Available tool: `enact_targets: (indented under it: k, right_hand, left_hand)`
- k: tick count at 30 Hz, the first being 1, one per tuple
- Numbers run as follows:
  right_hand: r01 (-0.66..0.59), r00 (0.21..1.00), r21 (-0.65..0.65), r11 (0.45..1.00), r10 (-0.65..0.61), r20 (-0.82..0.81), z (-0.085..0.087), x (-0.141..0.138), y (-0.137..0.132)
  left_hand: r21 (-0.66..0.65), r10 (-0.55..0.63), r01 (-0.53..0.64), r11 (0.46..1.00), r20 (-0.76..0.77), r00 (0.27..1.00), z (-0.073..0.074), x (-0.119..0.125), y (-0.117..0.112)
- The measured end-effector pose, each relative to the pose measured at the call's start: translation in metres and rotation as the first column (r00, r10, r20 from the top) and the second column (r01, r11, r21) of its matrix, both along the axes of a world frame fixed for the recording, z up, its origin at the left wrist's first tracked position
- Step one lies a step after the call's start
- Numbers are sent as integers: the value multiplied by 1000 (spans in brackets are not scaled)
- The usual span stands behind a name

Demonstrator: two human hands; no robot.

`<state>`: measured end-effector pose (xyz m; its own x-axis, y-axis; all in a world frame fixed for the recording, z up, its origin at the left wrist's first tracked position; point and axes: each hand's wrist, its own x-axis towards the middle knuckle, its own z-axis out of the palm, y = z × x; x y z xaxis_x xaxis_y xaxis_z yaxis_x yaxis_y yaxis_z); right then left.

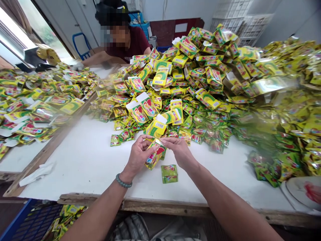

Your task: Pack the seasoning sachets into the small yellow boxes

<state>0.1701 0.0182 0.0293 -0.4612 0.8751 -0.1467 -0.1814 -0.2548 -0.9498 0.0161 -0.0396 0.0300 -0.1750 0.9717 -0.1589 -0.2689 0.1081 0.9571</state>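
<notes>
My left hand (137,152), with a beaded bracelet at the wrist, is closed round a small yellow-and-green candy box (152,161) printed with red fruit. The box is tilted, its upper end toward my right hand (179,147). The right thumb and fingers pinch together at the box's upper end, by its white flap; exactly what lies between those fingertips is hidden. Part of a green packet shows beside the box, below the right fingertips. One green candy packet (170,174) lies flat on the white table (100,167), just below and right of the box.
A large heap of yellow boxes (160,77) and green packets (198,130) rises ahead. More packets (293,147) lie at right, more boxes (32,127) beyond a wooden strip at left. Another person (132,40) sits opposite. A blue crate (22,221) stands below the table's wooden edge.
</notes>
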Motion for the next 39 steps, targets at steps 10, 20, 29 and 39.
enact_targets:
  k: [10,20,29,39]
  right_hand:
    - [99,974,187,977,-133,182,2,2,0]
    - [67,951,358,931,-168,260,4,-1,-7]
    - [-43,933,605,795,-185,309,7,-3,-27]
    - [53,902,662,747,-321,290,-3,-6,-9]
  left_hand:
    - [0,-18,18,1000,3,1000,2,2,-2]
    - [77,32,-22,997,-132,991,1,0,-4]
    - [-7,107,-107,994,49,993,11,-6,-5]
    - [-150,-113,74,986,-272,956,42,-45,-13]
